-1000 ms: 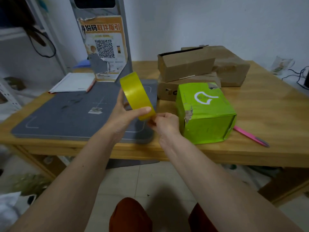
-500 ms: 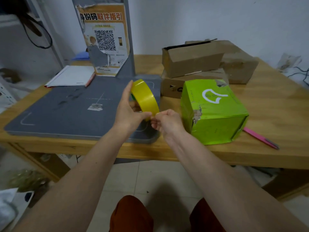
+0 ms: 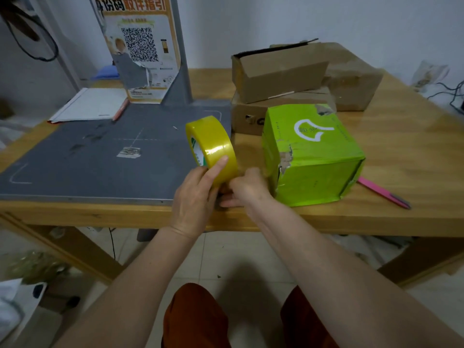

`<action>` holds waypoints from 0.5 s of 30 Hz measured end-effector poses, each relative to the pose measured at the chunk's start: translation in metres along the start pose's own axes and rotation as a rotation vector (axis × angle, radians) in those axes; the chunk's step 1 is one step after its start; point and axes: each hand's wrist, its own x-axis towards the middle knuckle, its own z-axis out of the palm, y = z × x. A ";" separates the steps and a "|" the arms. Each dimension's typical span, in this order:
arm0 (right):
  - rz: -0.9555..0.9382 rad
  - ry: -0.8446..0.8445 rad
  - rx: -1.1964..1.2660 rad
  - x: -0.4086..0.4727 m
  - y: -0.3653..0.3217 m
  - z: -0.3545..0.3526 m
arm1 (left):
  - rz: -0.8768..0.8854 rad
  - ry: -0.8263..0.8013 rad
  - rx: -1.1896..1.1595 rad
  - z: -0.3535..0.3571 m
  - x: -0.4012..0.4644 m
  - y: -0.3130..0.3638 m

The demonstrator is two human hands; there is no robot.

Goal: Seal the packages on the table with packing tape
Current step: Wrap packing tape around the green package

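Observation:
A yellow roll of packing tape (image 3: 212, 144) stands on edge above the table's front, held by my left hand (image 3: 194, 199), whose thumb lies across the roll's outer face. My right hand (image 3: 244, 188) is at the roll's lower right rim, fingers curled against the tape there; what they pinch is hidden. Just to the right sits a green box (image 3: 311, 156) with torn corners, on the wooden table (image 3: 414, 151). Behind it lie brown cardboard boxes (image 3: 278, 71), one stacked on another.
A grey mat (image 3: 88, 156) with an upright post and a QR-code poster (image 3: 140, 46) covers the table's left. A white notebook (image 3: 90, 104) lies at the back left. A pink utility knife (image 3: 381, 193) lies right of the green box. Cables hang at the far right.
Both hands and the tape roll have come lower and closer to the table's front edge, beside the green box. The view has moved in towards the table.

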 end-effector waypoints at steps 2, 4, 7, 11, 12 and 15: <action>-0.019 0.023 -0.203 -0.001 -0.001 -0.002 | 0.008 -0.026 -0.002 -0.002 0.000 -0.001; -0.022 0.040 -0.377 -0.002 0.001 -0.002 | 0.039 -0.038 -0.005 -0.003 0.000 -0.002; 0.045 0.001 -0.349 -0.001 0.001 -0.002 | 0.025 -0.020 -0.037 0.000 -0.004 0.001; 0.206 -0.086 -0.246 0.005 -0.005 -0.003 | -0.298 0.044 -0.281 0.002 -0.008 0.012; 0.249 -0.119 -0.212 0.005 -0.006 -0.005 | -0.401 0.066 -0.365 0.002 -0.008 0.013; 0.297 -0.174 -0.154 0.005 -0.002 -0.009 | -0.603 0.095 -0.508 0.003 -0.007 0.012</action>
